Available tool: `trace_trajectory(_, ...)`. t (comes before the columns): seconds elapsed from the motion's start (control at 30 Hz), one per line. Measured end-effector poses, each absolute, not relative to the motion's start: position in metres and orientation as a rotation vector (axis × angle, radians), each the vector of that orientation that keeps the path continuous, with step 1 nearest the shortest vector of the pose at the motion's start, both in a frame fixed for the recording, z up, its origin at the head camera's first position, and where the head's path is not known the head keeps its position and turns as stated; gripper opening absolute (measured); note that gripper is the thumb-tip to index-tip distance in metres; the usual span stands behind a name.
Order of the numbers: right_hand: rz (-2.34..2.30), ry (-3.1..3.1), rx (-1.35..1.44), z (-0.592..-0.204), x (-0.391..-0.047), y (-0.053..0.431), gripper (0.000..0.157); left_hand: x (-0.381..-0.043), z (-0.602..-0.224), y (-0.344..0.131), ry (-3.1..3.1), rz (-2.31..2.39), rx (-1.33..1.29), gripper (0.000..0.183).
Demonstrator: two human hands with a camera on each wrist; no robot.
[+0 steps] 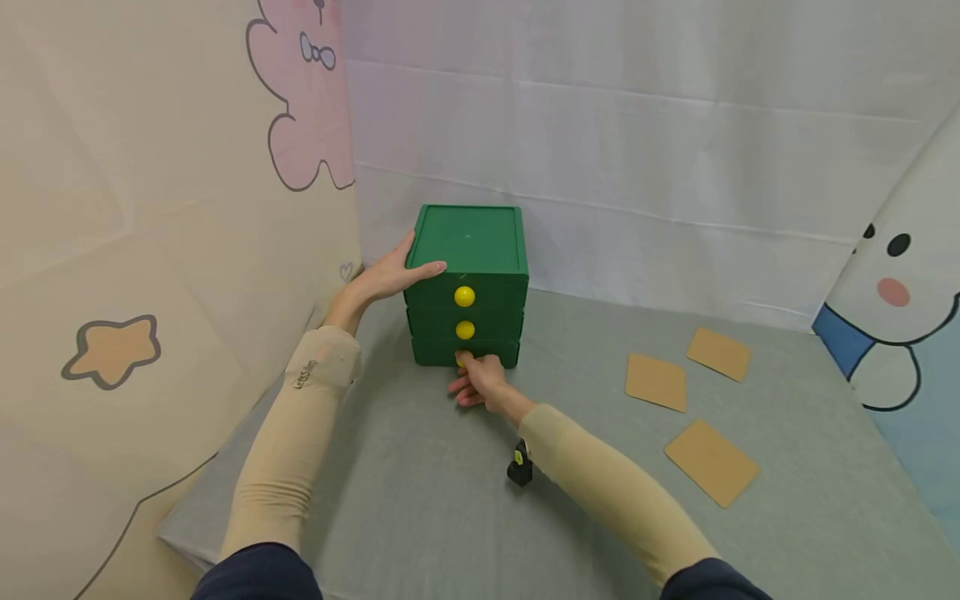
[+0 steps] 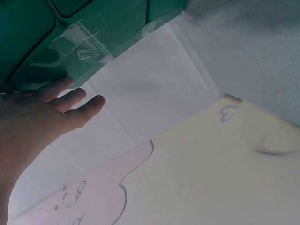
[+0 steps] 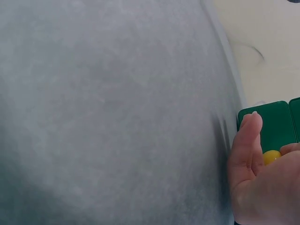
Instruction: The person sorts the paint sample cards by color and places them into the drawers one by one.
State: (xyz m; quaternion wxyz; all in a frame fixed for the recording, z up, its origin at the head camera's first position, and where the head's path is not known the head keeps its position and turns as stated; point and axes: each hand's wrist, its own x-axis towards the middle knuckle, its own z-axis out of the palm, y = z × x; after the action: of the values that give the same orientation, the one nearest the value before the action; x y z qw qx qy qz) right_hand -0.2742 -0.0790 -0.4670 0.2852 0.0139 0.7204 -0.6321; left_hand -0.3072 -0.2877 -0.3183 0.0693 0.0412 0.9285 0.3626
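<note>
A small green drawer cabinet (image 1: 468, 242) stands against the back cloth, its three drawers each fitted with a round yellow knob. My left hand (image 1: 393, 271) steadies its left side, thumb lying over the top front edge. In the left wrist view, the straight fingers of the left hand (image 2: 51, 110) lie by the green side wall (image 2: 42, 56), which carries clear tape. Down at the bottom drawer, my right hand (image 1: 483, 383) pinches the lowest knob, mostly covered in the head view. The right wrist view shows that yellow knob (image 3: 271, 157) between thumb and fingers.
Several items lie on the grey cloth-covered table (image 1: 420, 500): three tan cards, among them a near one (image 1: 712, 463), sit to the right. A small black device (image 1: 520, 465) shows below the right sleeve. Printed cloth walls (image 1: 187, 208) close in the left and back.
</note>
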Motion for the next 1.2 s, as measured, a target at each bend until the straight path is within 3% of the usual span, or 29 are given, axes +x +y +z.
trace_trajectory(1.2, -1.575, 1.896, -0.179, -0.474, -0.223, -0.060, 0.054, -0.312, -0.326, -0.294, 2.801, 1.093, 0.096, 0.107)
